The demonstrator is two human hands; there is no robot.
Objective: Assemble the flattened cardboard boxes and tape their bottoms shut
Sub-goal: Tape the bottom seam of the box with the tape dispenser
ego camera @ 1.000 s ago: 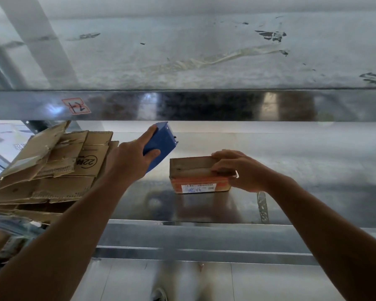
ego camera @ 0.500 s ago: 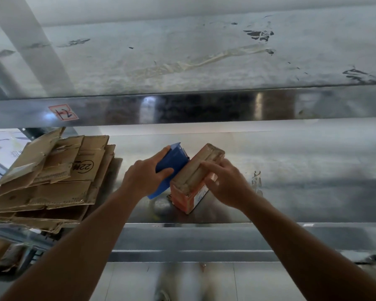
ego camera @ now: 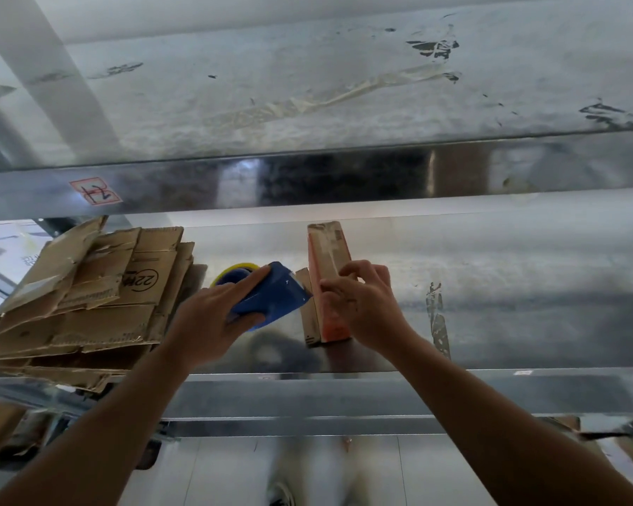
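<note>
Box (ego camera: 328, 279) on shelf (ego camera: 527, 304), centre. Tape dispenser (ego camera: 271, 297) just beside box at 9 o'clock; flattened cardboard stack (ego camera: 88, 294) farther out at 9 o'clock, same shelf.

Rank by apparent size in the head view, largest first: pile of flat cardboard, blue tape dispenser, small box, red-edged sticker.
1. pile of flat cardboard
2. small box and blue tape dispenser: look alike, both partly covered, so unranked
3. red-edged sticker
</note>
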